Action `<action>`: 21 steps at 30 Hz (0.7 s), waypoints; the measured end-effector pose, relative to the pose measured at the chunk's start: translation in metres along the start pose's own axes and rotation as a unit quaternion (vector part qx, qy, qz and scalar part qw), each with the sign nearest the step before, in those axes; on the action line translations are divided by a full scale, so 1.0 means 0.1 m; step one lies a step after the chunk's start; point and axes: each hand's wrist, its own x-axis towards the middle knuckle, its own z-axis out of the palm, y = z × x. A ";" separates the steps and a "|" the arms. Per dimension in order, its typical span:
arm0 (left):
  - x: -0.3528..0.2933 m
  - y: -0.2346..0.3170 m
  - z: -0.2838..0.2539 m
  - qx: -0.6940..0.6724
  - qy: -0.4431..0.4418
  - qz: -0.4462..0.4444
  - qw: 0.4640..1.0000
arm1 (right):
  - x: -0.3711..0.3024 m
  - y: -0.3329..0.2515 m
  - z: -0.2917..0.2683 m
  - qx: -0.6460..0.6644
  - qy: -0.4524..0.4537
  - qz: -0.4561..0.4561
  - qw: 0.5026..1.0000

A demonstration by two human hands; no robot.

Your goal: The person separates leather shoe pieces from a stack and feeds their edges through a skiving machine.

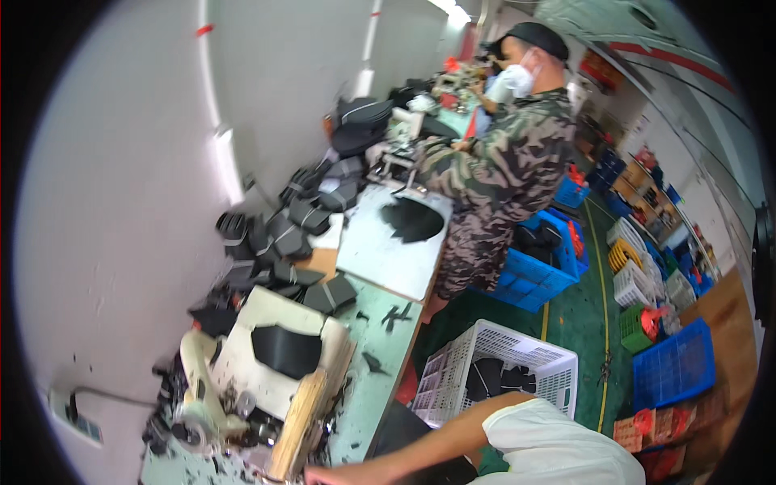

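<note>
- The right hand (327, 475) is at the lower edge, near the wooden block (297, 424); it is cut off, so I cannot tell whether it pinches anything.
- The left hand is out of view.
- One black piece (287, 351) lies on the pale board (283, 305) beside the cream machine (194, 360).
- The step looks like machine work; picking up that piece would call for a longer reach.

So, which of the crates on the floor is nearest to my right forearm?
The white crate beside the green tabletop, with black pieces inside; the blue crate behind it and all others stand farther off.
</note>
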 end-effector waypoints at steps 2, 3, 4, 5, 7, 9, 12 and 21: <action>0.20 0.02 -0.21 -0.058 0.067 -0.051 0.995 | 0.26 0.07 -0.14 0.025 0.091 -0.048 0.994; 0.28 0.01 -0.27 -0.032 0.115 0.008 0.993 | 0.37 -0.08 -0.29 0.014 0.078 -0.052 0.995; 0.29 0.02 -0.38 -0.015 0.116 -0.053 0.992 | 0.45 -0.27 -0.43 0.018 -0.025 0.106 0.994; 0.46 0.22 -0.45 -0.021 0.093 -0.099 0.990 | 0.43 -0.23 -0.55 -0.022 0.004 0.092 0.996; 0.68 0.18 -0.59 0.071 0.073 -0.093 0.990 | 0.52 -0.62 -0.90 -0.087 -0.067 0.193 0.975; 0.73 0.17 -0.73 0.156 0.055 -0.137 0.977 | 0.54 -0.44 -1.04 -0.319 -0.049 0.164 0.932; 0.64 0.08 -0.80 0.159 0.104 -0.164 0.968 | 0.69 -0.59 -1.16 -0.397 -0.033 0.118 0.910; 0.97 0.21 -0.90 0.238 0.057 -0.178 0.953 | 0.73 -0.53 -1.21 -0.473 -0.023 -0.004 0.881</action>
